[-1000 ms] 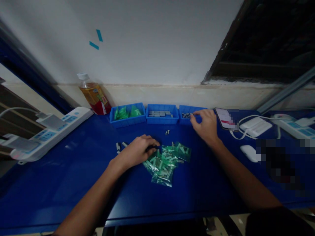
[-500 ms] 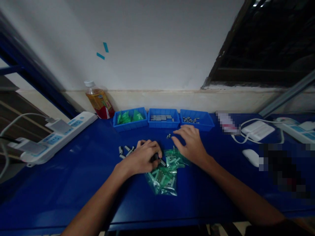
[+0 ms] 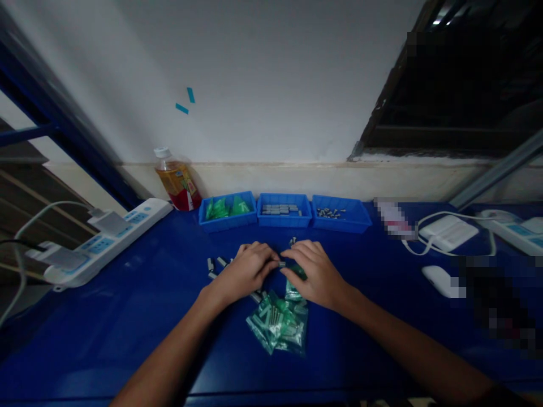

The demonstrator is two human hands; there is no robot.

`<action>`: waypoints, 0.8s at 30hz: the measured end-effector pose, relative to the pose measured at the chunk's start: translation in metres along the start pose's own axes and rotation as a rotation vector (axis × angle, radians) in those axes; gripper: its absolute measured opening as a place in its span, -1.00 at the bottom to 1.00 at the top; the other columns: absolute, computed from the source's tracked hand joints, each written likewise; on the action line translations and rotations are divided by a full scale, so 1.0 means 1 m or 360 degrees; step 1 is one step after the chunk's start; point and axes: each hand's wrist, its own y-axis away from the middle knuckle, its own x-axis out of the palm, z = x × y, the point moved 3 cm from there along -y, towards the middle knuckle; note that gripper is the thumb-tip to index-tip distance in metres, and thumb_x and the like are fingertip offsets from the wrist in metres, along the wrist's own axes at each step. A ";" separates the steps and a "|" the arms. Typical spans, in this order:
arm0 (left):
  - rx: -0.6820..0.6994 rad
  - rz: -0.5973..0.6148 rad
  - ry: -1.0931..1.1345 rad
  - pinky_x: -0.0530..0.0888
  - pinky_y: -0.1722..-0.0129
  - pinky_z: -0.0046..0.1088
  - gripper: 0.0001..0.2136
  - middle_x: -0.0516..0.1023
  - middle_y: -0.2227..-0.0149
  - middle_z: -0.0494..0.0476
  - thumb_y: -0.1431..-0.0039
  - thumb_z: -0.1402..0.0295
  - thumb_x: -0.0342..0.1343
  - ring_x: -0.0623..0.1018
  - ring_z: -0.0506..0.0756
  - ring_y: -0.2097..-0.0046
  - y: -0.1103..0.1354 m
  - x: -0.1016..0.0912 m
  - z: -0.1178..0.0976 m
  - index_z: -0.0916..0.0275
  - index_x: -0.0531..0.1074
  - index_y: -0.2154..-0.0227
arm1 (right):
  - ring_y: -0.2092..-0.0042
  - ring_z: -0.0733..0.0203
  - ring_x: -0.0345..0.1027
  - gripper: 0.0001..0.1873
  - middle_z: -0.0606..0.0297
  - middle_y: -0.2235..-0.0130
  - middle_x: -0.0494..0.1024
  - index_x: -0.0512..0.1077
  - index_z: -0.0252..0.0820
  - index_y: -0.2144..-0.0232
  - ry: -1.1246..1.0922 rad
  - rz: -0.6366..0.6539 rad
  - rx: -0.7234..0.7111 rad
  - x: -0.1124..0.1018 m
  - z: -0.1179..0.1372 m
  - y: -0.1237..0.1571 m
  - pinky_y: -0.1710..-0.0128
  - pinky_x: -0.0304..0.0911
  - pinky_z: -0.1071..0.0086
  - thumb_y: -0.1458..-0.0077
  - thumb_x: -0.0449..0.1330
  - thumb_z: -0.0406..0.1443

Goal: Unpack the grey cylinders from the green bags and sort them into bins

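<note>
My left hand (image 3: 253, 267) pinches a small grey metal cylinder (image 3: 281, 264) between thumb and fingers. Just to its right is my right hand (image 3: 314, 272), thumb and forefinger parted around the cylinder's free end; I cannot tell whether they touch it. Green plastic bags (image 3: 278, 325) filled with small metal pieces lie below the hands, and another green bag (image 3: 293, 290) is partly covered by my right hand. Loose metal cylinders (image 3: 211, 264) lie to the left, some hidden by my left hand. Small screw-like pieces (image 3: 292, 241) rest just beyond the right fingers.
Along the wall stand three blue bins: one with green bags (image 3: 227, 208), one with metal cylinders (image 3: 280, 209), one with small screw-like parts (image 3: 330, 213). A drink bottle (image 3: 177, 183) and power strip (image 3: 106, 246) are left. A white charger (image 3: 449, 233) lies right.
My right hand has come down and left from near the loose small pieces to my left hand. The cylinder now shows at my left fingertips. The view has tilted slightly.
</note>
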 end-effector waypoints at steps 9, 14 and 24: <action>0.0046 -0.0123 0.0208 0.31 0.15 -0.35 -0.73 0.47 0.30 0.11 -0.33 0.28 -0.19 0.41 0.08 0.23 -0.001 -0.005 -0.007 0.25 0.38 0.29 | 0.22 0.15 0.29 -0.83 0.20 0.31 0.50 0.38 -0.21 0.29 0.0064 -0.0098 0.0012 0.000 0.001 0.000 0.23 0.09 0.25 -0.21 0.04 -0.26; 0.0101 -0.0283 0.0178 0.30 0.12 -0.35 -0.84 0.48 0.18 0.09 -0.24 0.30 -0.01 0.41 0.08 0.15 0.002 -0.011 -0.012 0.21 0.34 0.17 | 0.25 0.17 0.30 -0.81 0.23 0.35 0.50 0.40 -0.20 0.33 0.0022 -0.0125 0.0072 -0.004 -0.001 -0.002 0.26 0.09 0.27 -0.22 0.01 -0.28; -0.0107 -0.0306 0.0003 0.30 0.12 -0.33 -0.71 0.52 0.18 0.12 -0.31 0.19 -0.15 0.44 0.11 0.15 0.000 -0.012 -0.001 0.20 0.39 0.14 | 0.20 0.14 0.28 -0.84 0.19 0.28 0.49 0.41 -0.20 0.30 0.0181 -0.0101 0.0019 -0.010 -0.011 -0.021 0.22 0.10 0.25 -0.17 0.07 -0.25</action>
